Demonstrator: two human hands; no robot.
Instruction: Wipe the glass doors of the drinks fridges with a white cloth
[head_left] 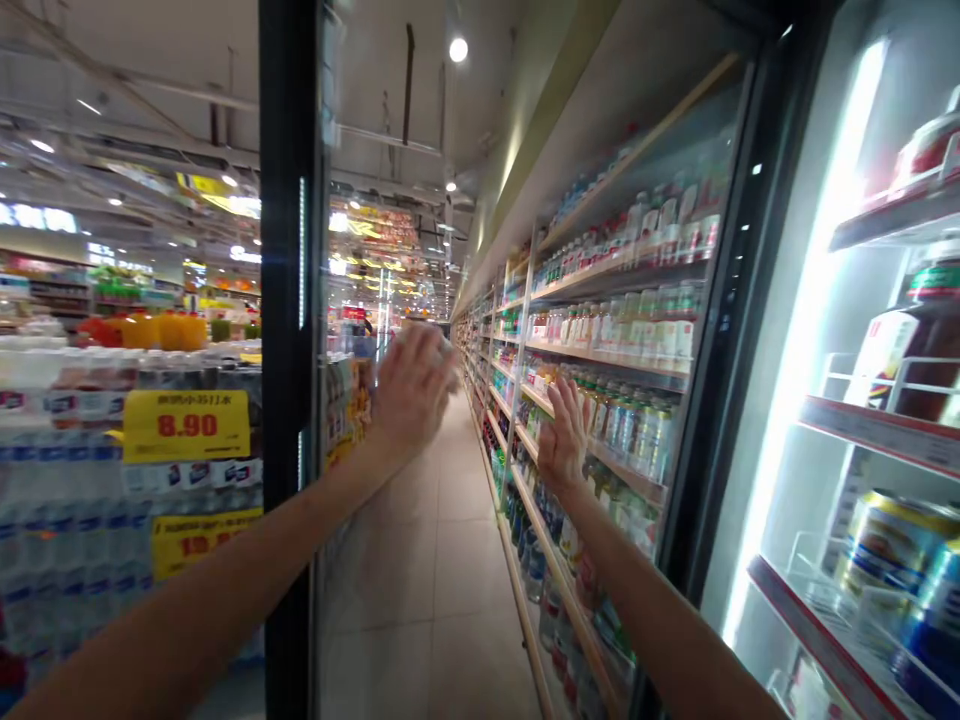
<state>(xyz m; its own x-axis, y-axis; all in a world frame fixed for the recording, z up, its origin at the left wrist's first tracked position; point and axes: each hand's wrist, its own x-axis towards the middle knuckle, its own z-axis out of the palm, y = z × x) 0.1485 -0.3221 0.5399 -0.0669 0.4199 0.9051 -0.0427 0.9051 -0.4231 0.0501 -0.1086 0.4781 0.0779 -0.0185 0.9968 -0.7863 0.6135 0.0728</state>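
Observation:
A glass cooler door (450, 640) with a black frame stands swung out in front of me. My left hand (411, 388) is raised against the glass, smeared by motion. Under its fingers shows the edge of a white cloth (448, 352), mostly hidden by the hand and blurred. To the right, my right hand (564, 435) is held up at the same pane, fingers stretched upward with nothing seen in them. Whether its palm touches the glass I cannot tell.
Right of the door is the lit cooler with cans (892, 540) and a dark bottle (926, 350) on wire-fronted shelves. Bottle shelves (615, 350) show in the glass along an aisle. At left are stacked water bottles (67, 500) and a yellow price sign (186, 426).

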